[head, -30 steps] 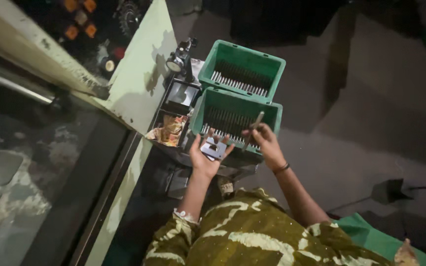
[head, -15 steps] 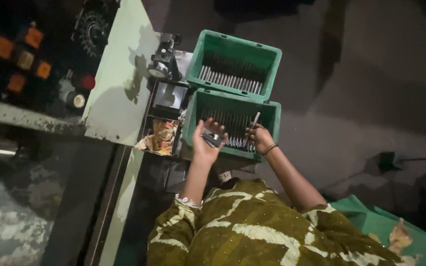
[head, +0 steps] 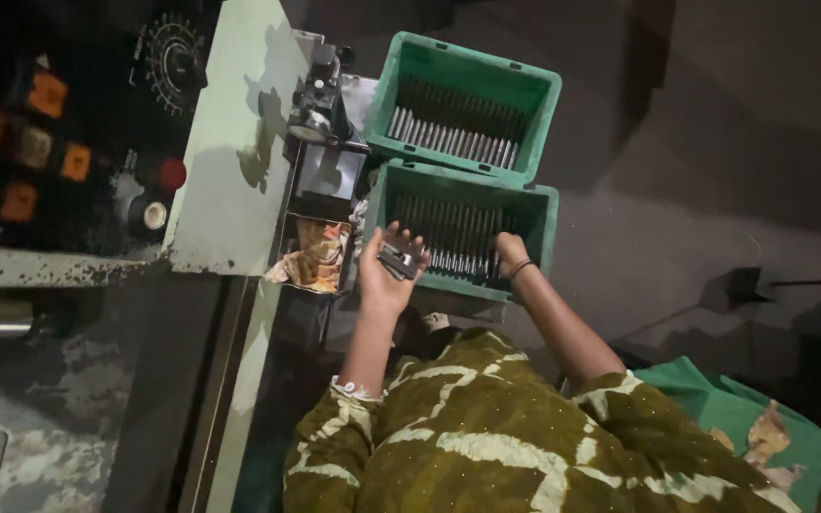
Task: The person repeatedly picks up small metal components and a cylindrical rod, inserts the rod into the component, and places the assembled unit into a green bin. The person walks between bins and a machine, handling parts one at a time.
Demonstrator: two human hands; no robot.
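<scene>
Your left hand (head: 384,275) held a small metal part (head: 398,259) (fingers curled round it). Your right hand (head: 510,255) dug into the green bin (head: 536,249) of rods (head: 448,237); its grip was hidden.

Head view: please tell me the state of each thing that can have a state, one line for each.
Left hand: raised, palm up, grip shut on small dark metal part.
Right hand: reaching down inside near green crate, among metal rods; grip hidden.
Far green crate: open, one row of rods.
Red knob: position unclear.
</scene>
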